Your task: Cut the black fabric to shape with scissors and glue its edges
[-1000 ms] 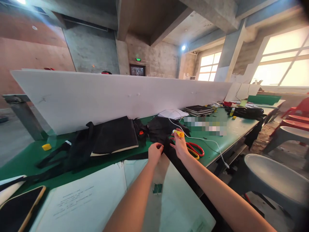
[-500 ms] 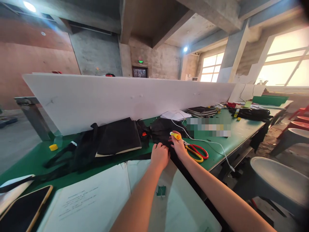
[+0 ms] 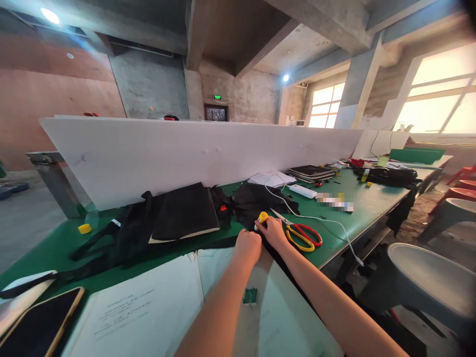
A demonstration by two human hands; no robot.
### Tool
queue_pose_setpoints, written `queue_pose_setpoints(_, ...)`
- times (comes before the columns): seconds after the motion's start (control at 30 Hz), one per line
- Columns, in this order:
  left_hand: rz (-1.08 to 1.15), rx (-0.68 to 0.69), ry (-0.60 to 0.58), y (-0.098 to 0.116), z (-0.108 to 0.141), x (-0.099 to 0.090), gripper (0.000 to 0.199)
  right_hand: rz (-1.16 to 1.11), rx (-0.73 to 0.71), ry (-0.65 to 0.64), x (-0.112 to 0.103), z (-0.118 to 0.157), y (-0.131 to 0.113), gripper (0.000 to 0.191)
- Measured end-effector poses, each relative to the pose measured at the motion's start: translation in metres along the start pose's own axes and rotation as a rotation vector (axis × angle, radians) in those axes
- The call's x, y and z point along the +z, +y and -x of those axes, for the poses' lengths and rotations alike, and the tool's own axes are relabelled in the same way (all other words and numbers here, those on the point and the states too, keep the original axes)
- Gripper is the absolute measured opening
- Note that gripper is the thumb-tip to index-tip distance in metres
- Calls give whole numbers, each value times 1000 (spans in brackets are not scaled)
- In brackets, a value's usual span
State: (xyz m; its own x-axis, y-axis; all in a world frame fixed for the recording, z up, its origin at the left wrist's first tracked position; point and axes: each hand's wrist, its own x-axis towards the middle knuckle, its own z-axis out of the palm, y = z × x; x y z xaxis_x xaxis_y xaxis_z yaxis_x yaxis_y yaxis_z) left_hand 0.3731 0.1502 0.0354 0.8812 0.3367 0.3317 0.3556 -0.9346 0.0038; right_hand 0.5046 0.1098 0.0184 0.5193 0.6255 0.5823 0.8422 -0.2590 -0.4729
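My right hand [image 3: 273,233] grips a white and yellow glue stick [image 3: 262,217], which stands nearly upright with its yellow end up. Close beside it, my left hand [image 3: 248,245] is closed at the far edge of the open book [image 3: 148,302]; its fingertips are hidden, so I cannot make out what they hold. Scissors [image 3: 299,235] with one red and one yellow handle lie just right of my right hand. Black fabric [image 3: 253,198] is bunched beyond both hands. A small green patch [image 3: 250,296] shows on the book's right page.
A black notebook [image 3: 186,210], a yellow cap [image 3: 85,228] and a phone [image 3: 42,322] lie to the left. A white cable [image 3: 320,216] crosses the green table [image 3: 357,213]. Behind stands a white partition [image 3: 186,153]; grey stools [image 3: 427,277] are at right.
My right hand has brought the glue stick down and slightly left, turning its yellow end upward. My left hand has shifted slightly right and down and curled into a tighter closed shape.
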Motion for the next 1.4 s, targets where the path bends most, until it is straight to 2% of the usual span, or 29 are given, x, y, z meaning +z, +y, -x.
queue_pose_setpoints(0.2,-19,-28,-18,3,6,2,31,163,-5,53,1,2,4,24)
queue_pose_setpoints(0.43,-17,-34,-55,9,6,5,29,168,83,203,-11,3,8,45)
queue_pose_setpoints(0.53,-14,-49,-72,10,6,4,29,144,53,125,-8,3,5,48)
queue_pose_setpoints(0.67,-11,-76,-86,11,8,-1,29,142,-8,-14,0,3,0,41)
queue_pose_setpoints(0.83,1,-69,-87,11,10,-3,28,173,36,40,-3,3,1,27)
queue_pose_setpoints(1.0,12,-69,-74,11,9,-1,28,173,192,160,-10,4,10,52)
queue_pose_setpoints(1.1,16,-71,-67,11,9,-2,28,129,154,86,-6,4,10,52)
queue_pose_setpoints(1.23,17,-76,-62,11,10,-3,28,102,70,-25,2,2,7,35)
queue_pose_setpoints(1.33,22,-70,-65,10,10,-2,28,105,63,-1,2,1,7,22)
queue_pose_setpoints(1.4,24,-75,-71,10,10,-1,29,109,99,46,-1,1,10,27)
